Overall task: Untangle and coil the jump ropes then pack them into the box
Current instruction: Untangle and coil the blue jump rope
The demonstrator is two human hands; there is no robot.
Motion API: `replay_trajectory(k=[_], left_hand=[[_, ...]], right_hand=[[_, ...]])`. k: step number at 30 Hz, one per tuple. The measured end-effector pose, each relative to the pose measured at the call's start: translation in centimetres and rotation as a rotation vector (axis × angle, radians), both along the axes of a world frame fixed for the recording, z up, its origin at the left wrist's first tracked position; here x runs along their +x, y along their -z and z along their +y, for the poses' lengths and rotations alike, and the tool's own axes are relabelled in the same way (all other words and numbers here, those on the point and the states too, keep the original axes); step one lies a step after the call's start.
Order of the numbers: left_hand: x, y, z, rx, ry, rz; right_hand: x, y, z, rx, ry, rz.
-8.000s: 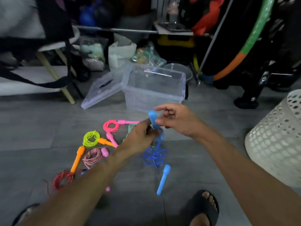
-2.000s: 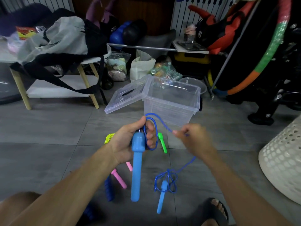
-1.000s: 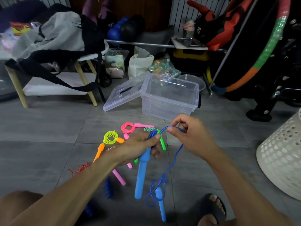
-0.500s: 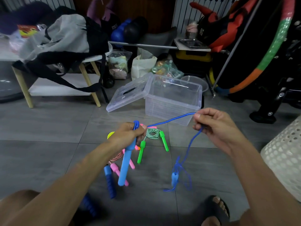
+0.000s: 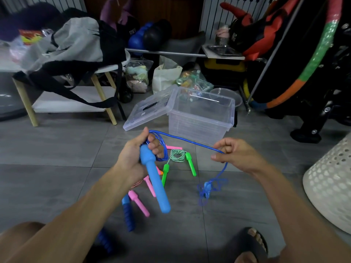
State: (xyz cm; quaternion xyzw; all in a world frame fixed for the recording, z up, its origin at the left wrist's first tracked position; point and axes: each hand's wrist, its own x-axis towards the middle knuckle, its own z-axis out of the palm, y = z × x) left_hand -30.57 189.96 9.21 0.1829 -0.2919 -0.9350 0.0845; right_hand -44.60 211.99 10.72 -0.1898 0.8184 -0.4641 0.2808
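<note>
We sit over a grey tiled floor (image 5: 57,149) in a crowded storage room. Our left hand (image 5: 136,158) has its grip curled round the top of a light-blue jump-rope handle (image 5: 154,179), which slants down and to the right, with a couple of loops of the blue rope (image 5: 190,142) gathered at the fingers. From there the cord runs across to our right hand (image 5: 237,154), whose grip pinches it between thumb and fingers; below that hand the cord drops to a loose tangle round the second blue handle (image 5: 207,188), hanging just above the floor or touching it, we cannot tell which.

On the tiles beneath lie a green-handled rope (image 5: 178,156), coiled, pink handles (image 5: 138,204) and a ribbed dark-blue handle (image 5: 127,215). Beyond them stands the clear plastic box (image 5: 199,118), open, its lid (image 5: 146,111) leaning against its left side.

At left a wooden-legged surface (image 5: 106,69) carries a grey and black bag (image 5: 76,42). A white perforated basket (image 5: 330,186) sits at right, a striped hoop (image 5: 321,46) leans at the back, and a foot in a dark sandal (image 5: 250,243) shows at the bottom edge
</note>
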Motion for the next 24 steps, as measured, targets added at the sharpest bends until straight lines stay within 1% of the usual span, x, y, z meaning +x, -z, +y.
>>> replay_trajectory(k=[2,3,4,7,8,9,11,12,15,18,21,23,24], left_hand=[[0.0,0.2,-0.4,0.035,-0.058,-0.031],[0.0,0.3,-0.4,0.034,-0.069,-0.053],[0.0,0.3,-0.3,0.017,-0.07,-0.077],[0.2,0.3,-0.2,-0.098,-0.028,-0.146],[0.2,0.2,0.0,-0.136,-0.002,-0.154],[0.2,0.1,0.1,-0.165,0.016,-0.155],[0.2,-0.1,0.3,-0.203,0.039,-0.141],[0.3,-0.1,0.5,-0.221,0.051,-0.131],[0.5,-0.1,0.9,-0.286,0.105,-0.072],[0.4,-0.4,1.4,-0.378,0.168,-0.029],[0.1,-0.7,2.2,-0.31,0.174,0.028],[-0.3,-0.7,2.5,-0.249,0.096,0.025],[-0.6,-0.5,2.7,-0.263,0.056,-0.004]], right_hand=[[-0.3,0.6,0.2,0.086,0.013,0.027],[-0.4,0.8,0.4,0.083,0.046,0.054],[-0.5,0.8,0.4,0.029,0.074,0.064],[-0.3,0.0,0.1,-0.268,0.163,0.023],[-0.3,-0.2,0.0,-0.296,0.18,0.052],[-0.2,-0.3,-0.1,-0.267,0.182,0.115],[-0.1,0.1,-0.2,-0.144,0.159,0.249],[-0.1,0.5,-0.3,-0.093,0.142,0.283],[0.2,0.9,-0.7,-0.011,0.07,0.301],[1.3,0.9,-1.5,0.057,-0.055,0.293],[3.3,0.3,-2.4,0.119,-0.263,0.319],[5.0,-0.3,-3.2,0.108,-0.393,0.291],[5.7,-0.4,-3.5,0.096,-0.428,0.265]])
